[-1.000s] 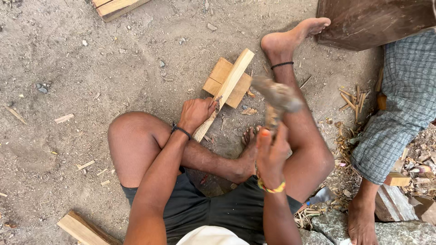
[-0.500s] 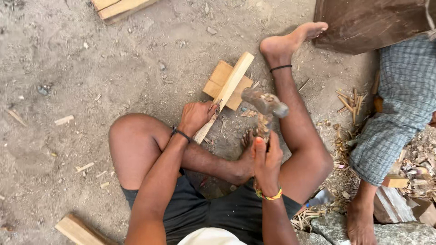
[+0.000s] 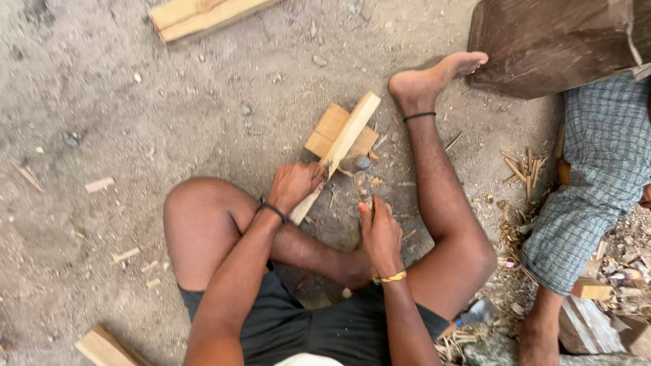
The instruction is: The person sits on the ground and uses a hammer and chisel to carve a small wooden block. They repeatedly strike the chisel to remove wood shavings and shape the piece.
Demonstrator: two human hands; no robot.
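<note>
Sandy ground, a person seated chopping wood.
Left hand (image 3: 293, 186) grips the wooden stick (image 3: 338, 151) on the flat block (image 3: 330, 130); right hand (image 3: 380, 234) clutches the hatchet (image 3: 361, 177); keep fingers clear of the blade.

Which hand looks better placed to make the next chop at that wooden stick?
The right hand, most likely: it grips the chopping tool, whose head sits against the wooden stick over the flat wooden block. The left hand is busy holding the stick steady.
</note>
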